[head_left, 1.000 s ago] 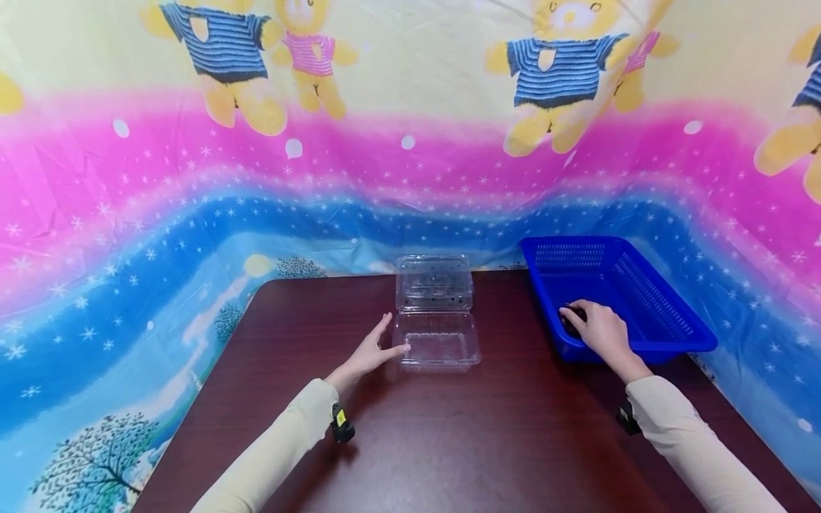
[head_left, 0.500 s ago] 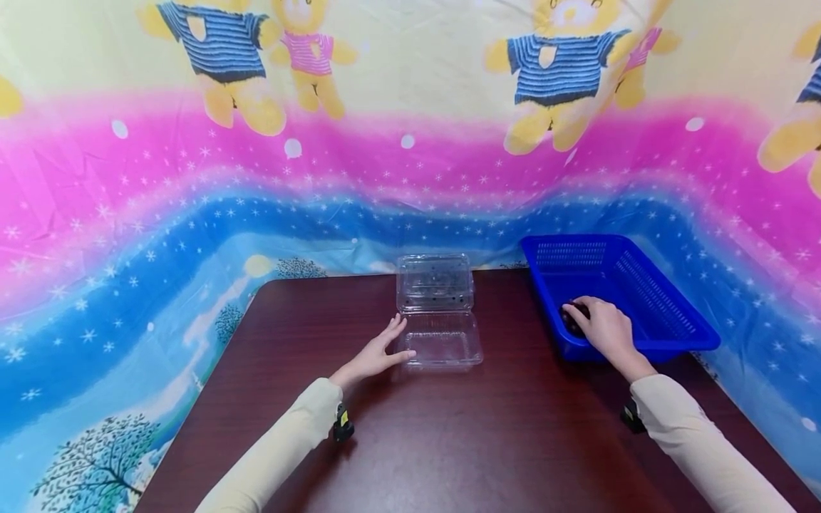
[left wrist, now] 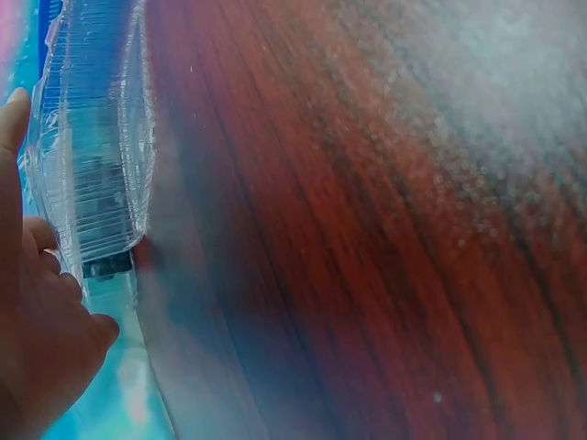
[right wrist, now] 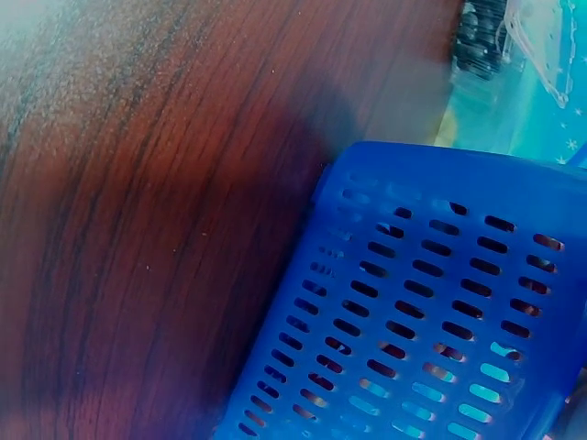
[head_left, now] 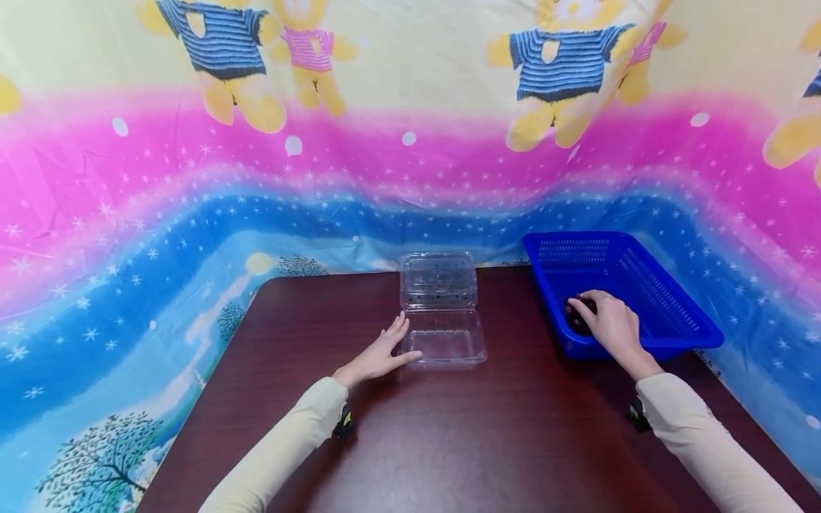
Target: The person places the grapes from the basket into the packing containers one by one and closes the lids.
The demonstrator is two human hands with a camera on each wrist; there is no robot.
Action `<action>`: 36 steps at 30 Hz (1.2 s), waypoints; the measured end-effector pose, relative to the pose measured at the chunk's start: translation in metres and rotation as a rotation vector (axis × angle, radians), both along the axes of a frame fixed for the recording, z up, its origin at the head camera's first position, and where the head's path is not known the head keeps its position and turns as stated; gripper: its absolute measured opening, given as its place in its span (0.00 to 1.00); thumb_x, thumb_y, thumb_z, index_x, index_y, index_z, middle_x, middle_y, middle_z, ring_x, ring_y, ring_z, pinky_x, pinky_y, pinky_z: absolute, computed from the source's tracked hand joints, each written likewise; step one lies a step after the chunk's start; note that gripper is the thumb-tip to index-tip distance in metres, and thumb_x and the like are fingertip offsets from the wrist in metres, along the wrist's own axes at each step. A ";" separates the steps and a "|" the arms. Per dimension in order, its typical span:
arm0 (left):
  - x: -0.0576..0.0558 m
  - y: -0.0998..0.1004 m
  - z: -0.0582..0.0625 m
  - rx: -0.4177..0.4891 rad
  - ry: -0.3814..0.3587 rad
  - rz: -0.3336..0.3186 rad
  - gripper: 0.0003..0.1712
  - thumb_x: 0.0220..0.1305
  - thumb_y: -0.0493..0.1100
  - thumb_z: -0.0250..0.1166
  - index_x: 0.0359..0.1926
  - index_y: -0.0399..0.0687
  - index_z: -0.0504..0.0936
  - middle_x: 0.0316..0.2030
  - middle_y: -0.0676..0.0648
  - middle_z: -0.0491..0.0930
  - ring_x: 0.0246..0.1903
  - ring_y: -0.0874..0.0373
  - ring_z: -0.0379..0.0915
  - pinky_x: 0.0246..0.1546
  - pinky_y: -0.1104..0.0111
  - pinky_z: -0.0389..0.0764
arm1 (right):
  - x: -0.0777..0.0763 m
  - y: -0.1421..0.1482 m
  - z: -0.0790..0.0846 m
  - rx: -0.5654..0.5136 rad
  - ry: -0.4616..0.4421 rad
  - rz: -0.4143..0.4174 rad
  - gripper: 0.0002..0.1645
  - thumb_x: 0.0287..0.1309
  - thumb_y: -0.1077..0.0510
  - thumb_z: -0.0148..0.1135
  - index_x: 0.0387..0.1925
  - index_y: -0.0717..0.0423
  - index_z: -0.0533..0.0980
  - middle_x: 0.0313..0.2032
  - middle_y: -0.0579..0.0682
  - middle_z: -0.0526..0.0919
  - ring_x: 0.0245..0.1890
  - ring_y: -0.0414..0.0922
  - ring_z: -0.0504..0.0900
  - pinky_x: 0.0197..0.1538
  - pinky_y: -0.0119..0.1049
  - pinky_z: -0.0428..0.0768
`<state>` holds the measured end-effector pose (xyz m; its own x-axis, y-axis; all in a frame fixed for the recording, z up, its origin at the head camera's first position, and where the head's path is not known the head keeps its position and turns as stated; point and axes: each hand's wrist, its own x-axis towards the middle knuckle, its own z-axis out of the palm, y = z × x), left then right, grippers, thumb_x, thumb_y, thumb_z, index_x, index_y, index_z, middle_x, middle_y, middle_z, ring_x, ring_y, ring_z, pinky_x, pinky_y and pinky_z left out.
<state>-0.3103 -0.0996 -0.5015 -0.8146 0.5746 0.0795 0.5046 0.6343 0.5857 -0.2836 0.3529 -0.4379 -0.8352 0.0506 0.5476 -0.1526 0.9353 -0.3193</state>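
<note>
In the head view a clear plastic clamshell box [head_left: 445,342] stands with its lid [head_left: 439,281] raised at the back. My left hand [head_left: 378,353] lies at the box's left side, fingers spread and fairly straight, thumb at the front left corner. The left wrist view shows that hand [left wrist: 46,339] beside the clear box [left wrist: 96,137]. My right hand [head_left: 614,324] reaches into a blue plastic basket [head_left: 673,281]. Its thumb and fingers are curled round dark red, round fruit-like things [head_left: 580,315], partly hidden by the hand; their exact kind is too small to tell.
The brown wooden table [head_left: 449,442] carries both box and basket. A patterned cloth [head_left: 385,171] with bears hangs right behind the table's far edge. In the right wrist view the basket's slotted wall [right wrist: 431,302] takes up the lower right and hides most of the hand.
My left hand has moved right, closer against the box's side. Inside the basket my right hand has shifted slightly right, and more of the dark red things show beside the thumb.
</note>
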 end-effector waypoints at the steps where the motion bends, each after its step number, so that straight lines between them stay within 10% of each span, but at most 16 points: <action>1: 0.000 0.001 0.000 -0.010 0.005 -0.002 0.51 0.61 0.67 0.51 0.72 0.41 0.45 0.73 0.45 0.32 0.71 0.46 0.32 0.67 0.45 0.42 | 0.000 0.000 0.000 -0.003 0.003 0.000 0.21 0.58 0.45 0.60 0.42 0.58 0.80 0.42 0.61 0.82 0.36 0.61 0.80 0.29 0.57 0.74; 36: 0.001 0.005 0.003 -0.250 0.197 -0.022 0.48 0.63 0.72 0.40 0.72 0.45 0.45 0.73 0.43 0.37 0.71 0.47 0.37 0.68 0.47 0.44 | 0.004 0.004 0.021 0.003 0.123 0.007 0.19 0.56 0.47 0.62 0.40 0.59 0.81 0.40 0.61 0.83 0.24 0.58 0.79 0.14 0.43 0.66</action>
